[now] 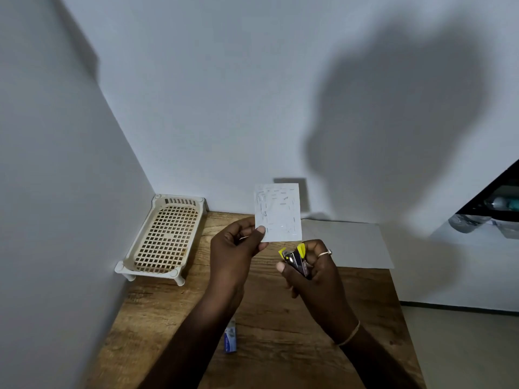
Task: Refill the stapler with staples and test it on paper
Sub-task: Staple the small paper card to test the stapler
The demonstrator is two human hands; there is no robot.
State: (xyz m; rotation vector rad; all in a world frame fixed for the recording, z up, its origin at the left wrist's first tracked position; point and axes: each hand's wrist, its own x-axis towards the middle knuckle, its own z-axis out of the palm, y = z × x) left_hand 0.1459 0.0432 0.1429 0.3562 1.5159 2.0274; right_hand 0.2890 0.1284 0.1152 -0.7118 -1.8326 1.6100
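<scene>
Clearly I've got the paper [278, 212] pinched upright in my left hand [235, 251], raised off the table [269, 310] so its edge meets the stapler [295, 259] gripped just beside it in my right hand [313, 272] for testing.

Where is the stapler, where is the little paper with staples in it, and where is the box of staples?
stapler [297, 261]: head view, on its shiny metal middle, above the right hand's thumb.
stapled paper [279, 213]: head view, on the middle of the sheet.
staple box [230, 336]: head view, on its blue-and-white top face, on the table.
</scene>
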